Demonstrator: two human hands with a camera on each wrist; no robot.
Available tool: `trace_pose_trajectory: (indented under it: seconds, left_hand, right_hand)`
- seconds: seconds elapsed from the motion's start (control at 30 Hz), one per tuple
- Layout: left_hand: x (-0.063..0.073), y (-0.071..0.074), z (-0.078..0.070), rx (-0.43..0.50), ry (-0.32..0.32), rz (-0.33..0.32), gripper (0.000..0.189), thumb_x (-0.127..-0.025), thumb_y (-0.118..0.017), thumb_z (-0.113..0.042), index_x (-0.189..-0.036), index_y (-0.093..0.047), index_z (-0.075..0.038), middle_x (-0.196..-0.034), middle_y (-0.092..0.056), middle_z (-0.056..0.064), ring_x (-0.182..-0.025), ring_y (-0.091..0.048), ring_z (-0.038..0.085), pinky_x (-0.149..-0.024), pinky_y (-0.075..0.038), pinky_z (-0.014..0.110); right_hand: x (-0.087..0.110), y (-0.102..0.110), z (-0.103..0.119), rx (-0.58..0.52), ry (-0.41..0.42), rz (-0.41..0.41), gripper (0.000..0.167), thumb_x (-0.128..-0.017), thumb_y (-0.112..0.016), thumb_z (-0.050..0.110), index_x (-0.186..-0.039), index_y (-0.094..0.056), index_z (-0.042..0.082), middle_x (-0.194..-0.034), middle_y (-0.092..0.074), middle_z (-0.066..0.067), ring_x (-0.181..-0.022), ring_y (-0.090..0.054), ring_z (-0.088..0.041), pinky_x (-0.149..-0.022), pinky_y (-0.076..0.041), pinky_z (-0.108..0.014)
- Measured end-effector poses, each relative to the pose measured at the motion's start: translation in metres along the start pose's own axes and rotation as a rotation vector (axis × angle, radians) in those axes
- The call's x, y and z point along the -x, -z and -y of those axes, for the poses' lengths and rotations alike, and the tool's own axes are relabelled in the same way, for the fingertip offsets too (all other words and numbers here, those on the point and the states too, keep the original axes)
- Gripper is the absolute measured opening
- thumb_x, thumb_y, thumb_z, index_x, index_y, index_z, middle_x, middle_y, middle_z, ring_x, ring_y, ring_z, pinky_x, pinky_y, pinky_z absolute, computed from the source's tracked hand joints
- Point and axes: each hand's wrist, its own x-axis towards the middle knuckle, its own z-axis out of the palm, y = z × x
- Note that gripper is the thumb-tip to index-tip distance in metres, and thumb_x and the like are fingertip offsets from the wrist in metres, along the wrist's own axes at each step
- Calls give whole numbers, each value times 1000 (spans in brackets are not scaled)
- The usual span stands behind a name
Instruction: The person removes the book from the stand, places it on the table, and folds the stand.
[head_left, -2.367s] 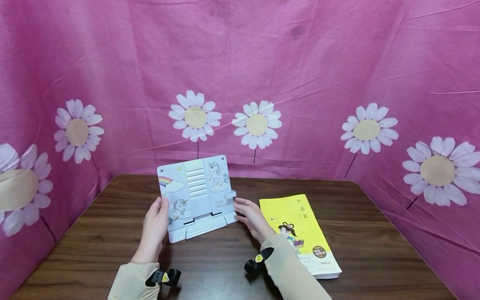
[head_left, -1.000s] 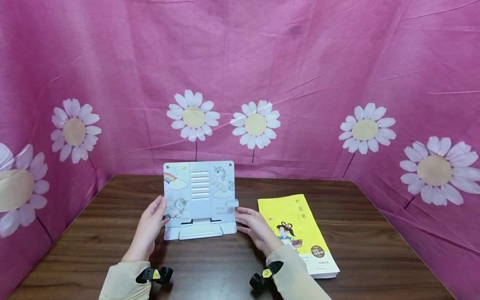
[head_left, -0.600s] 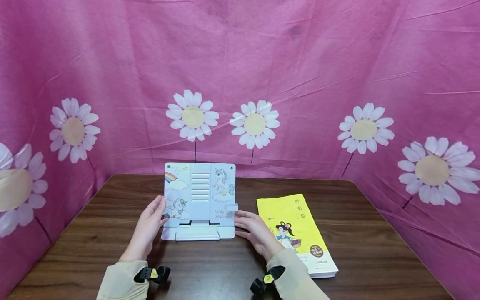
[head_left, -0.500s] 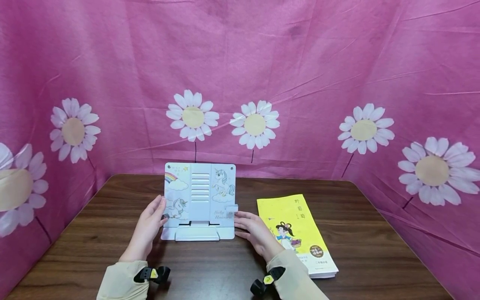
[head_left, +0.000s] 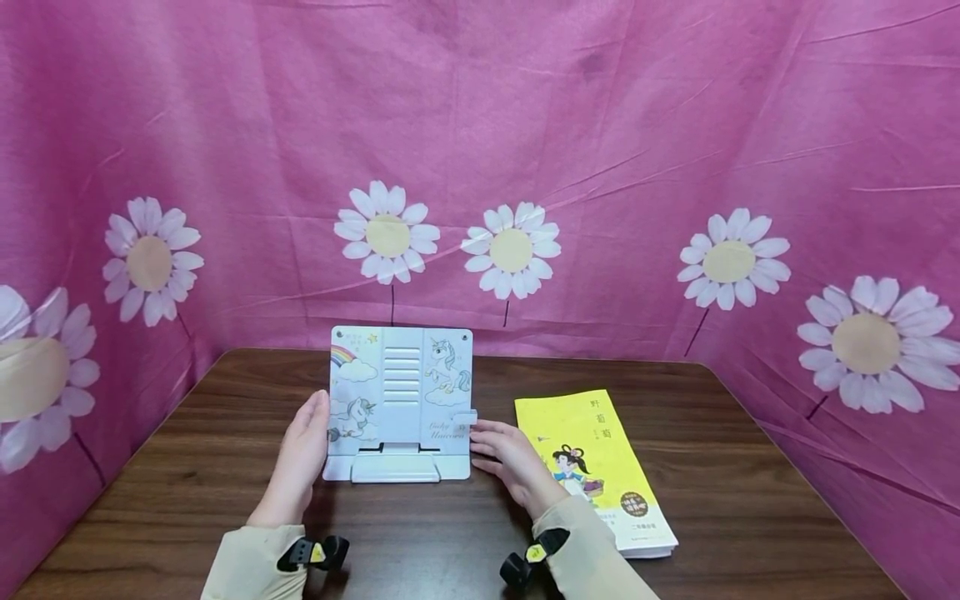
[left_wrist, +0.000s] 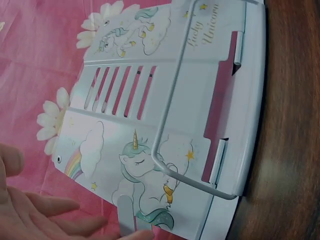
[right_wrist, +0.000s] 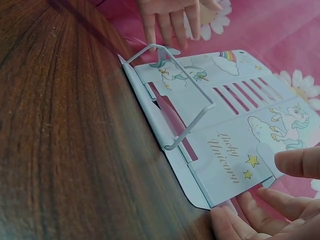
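I have the unicorn book stand point(head_left: 401, 414) up on the tabletop point(head_left: 405, 542), printed face towards me, a hand at each side edge. I take the step in hand to be settling it square and steady. The left hand point(head_left: 296, 454) lies along the stand's left edge, fingers stretched and spread apart near the left clip point(left_wrist: 126, 212); the right hand point(head_left: 513, 454) has fingertips at the stand's lower right corner, thumb held apart from them near the right clip point(head_left: 463, 417), and I can't tell whether it bears on that clip. I see no firm pinch from either. As I judge it, the next move calls for checking that the base sits firm, then drawing both hands straight out sideways so no finger snags a clip. The front bar point(left_wrist: 197, 182) juts out from the stand's foot, so I'd avoid low sweeps there. For room, I have bare wood left of the stand past the left hand, and in front of it between the wrists. To its right it's tighter: the yellow book point(head_left: 611, 454) lies flat just beside the right hand. Behind the stand come the tabletop's far edge and the pink curtain point(head_left: 600, 125); I can't judge that gap's depth.
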Motion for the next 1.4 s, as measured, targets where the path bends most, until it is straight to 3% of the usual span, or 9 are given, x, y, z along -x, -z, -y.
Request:
trace_pose_trajectory:
  seconds: [0.23,0.63,1.07,1.4]
  left_hand:
    - [0,5,-2,-26,66,7,89,-98,-13,-67,-158,-1,-2,-166,-2,21,-153,-2,41,-122,-6,59]
    - [3,2,-7,-93,57,17,93,-98,-8,-68,-156,-6,4,-162,-8,29,-150,-5,46,-121,-6,60]
    - [-4,4,0,-27,85,41,102,-93,-6,-75,-156,1,5,-163,-1,29,-151,-1,47,-121,-4,61]
    - [-10,7,11,87,35,70,96,-97,-11,-69,-155,4,6,-162,-1,30,-152,-5,43,-124,-10,54]
  right_hand:
    - [-5,2,2,-15,7,-21,48,-95,-61,12,-137,-49,-9,-126,-65,-18,-99,-65,-17,-97,-53,-41]
    - [-4,1,10,-39,24,-7,49,-96,-59,9,-140,-47,-8,-135,-59,-23,-110,-65,-22,-101,-51,-44]
    - [-4,4,8,-14,12,-10,51,-95,-61,13,-140,-48,-7,-133,-62,-22,-107,-68,-22,-97,-54,-40]
    - [2,5,3,-11,12,-15,50,-97,-60,16,-139,-48,-7,-134,-61,-21,-109,-68,-23,-97,-54,-42]
